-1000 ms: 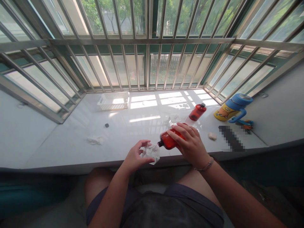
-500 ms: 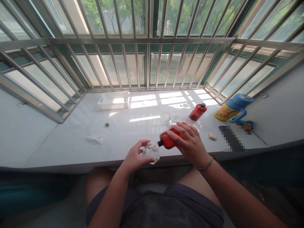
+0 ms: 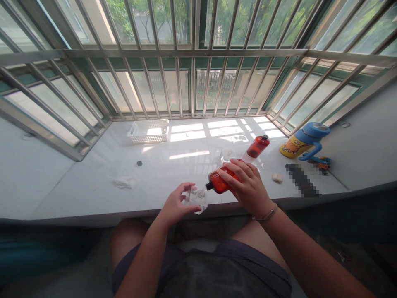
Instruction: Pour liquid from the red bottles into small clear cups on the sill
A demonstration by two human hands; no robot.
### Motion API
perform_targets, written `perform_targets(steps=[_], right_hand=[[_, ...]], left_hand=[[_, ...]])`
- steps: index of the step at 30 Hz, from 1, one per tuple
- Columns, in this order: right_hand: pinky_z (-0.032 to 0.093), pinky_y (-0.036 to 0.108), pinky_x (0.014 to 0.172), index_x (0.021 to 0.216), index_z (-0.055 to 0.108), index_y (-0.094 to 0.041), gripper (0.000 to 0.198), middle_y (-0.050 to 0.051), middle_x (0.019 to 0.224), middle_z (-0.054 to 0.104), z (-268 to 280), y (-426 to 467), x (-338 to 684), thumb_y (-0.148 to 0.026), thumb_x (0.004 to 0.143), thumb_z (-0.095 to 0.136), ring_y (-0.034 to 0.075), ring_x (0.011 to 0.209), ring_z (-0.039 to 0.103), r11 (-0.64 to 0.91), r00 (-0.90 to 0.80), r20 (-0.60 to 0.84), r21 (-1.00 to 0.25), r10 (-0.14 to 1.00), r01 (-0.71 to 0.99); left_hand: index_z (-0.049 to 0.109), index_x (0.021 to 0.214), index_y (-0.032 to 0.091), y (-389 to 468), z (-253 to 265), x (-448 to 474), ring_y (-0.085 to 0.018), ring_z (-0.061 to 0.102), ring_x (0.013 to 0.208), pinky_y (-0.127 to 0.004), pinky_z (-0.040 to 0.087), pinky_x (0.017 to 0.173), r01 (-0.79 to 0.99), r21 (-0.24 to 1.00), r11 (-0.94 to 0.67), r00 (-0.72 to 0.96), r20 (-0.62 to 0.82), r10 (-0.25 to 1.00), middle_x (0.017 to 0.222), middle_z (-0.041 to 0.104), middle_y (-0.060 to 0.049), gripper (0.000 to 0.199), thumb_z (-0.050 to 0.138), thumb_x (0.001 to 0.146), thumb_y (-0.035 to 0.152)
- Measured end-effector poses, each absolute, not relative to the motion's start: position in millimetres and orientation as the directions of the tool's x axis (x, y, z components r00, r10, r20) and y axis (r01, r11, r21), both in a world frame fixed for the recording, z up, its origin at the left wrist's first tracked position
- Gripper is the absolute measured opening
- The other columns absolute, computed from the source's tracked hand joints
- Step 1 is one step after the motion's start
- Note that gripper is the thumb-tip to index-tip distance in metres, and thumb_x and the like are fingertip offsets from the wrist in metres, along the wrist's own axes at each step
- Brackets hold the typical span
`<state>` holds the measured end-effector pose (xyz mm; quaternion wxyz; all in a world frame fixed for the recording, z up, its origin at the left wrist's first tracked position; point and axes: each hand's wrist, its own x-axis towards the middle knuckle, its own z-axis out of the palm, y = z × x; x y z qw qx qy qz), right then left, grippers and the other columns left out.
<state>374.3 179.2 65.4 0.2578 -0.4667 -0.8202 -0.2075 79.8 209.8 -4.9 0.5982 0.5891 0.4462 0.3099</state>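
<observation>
My right hand [image 3: 245, 178] is wrapped round a red bottle [image 3: 218, 182], which is tilted with its uncapped dark neck pointing down to the left. The neck is at the mouth of a clear faceted cup [image 3: 198, 199], and a thin clear streak seems to run between them. Thumb and fingers of my left hand [image 3: 178, 203] grip that cup from its left side, near the ledge's front edge. A black cap [image 3: 139, 163] lies on the white ledge to the left. Behind the held bottle a second clear container [image 3: 228, 155] is partly hidden.
A second red bottle [image 3: 258, 146], capped, stands at the right, with a blue and yellow thermos [image 3: 299, 142] beyond it. A small beige lump [image 3: 277, 178] lies nearer. A white basket [image 3: 149, 134] and crumpled tissue [image 3: 122, 182] are at left. Metal bars [image 3: 192, 53] line the window.
Very little differs: both hands, the tilted bottle and the cup hold nearly the same position, with only a slight shift.
</observation>
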Motion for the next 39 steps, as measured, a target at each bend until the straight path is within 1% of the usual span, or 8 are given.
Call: perform_targets(steps=[12,21,32,39], right_hand=[[0.041,0.056,0.119,0.141,0.062,-0.03,0.048,0.01,0.147,0.067,64.6,180.7,375.5,-0.007,0.099,0.066,0.032,0.142,0.056,0.479,-0.446,0.605,0.12,0.659,0.87],[0.041,0.056,0.117,0.139,0.064,-0.026,0.045,0.012,0.146,0.067,64.2,183.1,377.3,-0.008,0.099,0.067,0.034,0.141,0.057,0.496,-0.471,0.609,0.143,0.638,0.856],[0.04,0.056,0.119,0.14,0.064,-0.028,0.046,0.011,0.147,0.067,63.1,183.9,379.0,-0.008,0.099,0.067,0.033,0.142,0.057,0.491,-0.474,0.606,0.153,0.639,0.858],[0.04,0.056,0.119,0.14,0.065,-0.028,0.045,0.01,0.147,0.067,63.4,184.1,379.1,-0.009,0.099,0.067,0.033,0.142,0.056,0.487,-0.474,0.602,0.158,0.642,0.859]], left_hand=[[0.064,0.136,0.023,211.8,-10.4,78.8,-0.036,0.067,0.123,-0.046,0.055,0.103,0.174,0.98,0.095,0.421,-0.161,0.892,0.139,0.069,-0.014,0.083,0.101,0.063,0.039],[0.065,0.135,0.024,211.8,-13.0,78.2,-0.036,0.066,0.125,-0.048,0.054,0.105,0.209,0.974,0.086,0.414,-0.168,0.895,0.137,0.069,-0.013,0.082,0.1,0.063,0.039],[0.066,0.134,0.025,213.7,-15.1,78.2,-0.035,0.065,0.127,-0.045,0.054,0.104,0.225,0.971,0.082,0.407,-0.171,0.897,0.136,0.07,-0.012,0.081,0.1,0.062,0.038],[0.065,0.136,0.024,213.1,-14.5,77.7,-0.035,0.066,0.125,-0.046,0.054,0.104,0.231,0.97,0.075,0.41,-0.167,0.897,0.137,0.069,-0.013,0.082,0.1,0.062,0.039]])
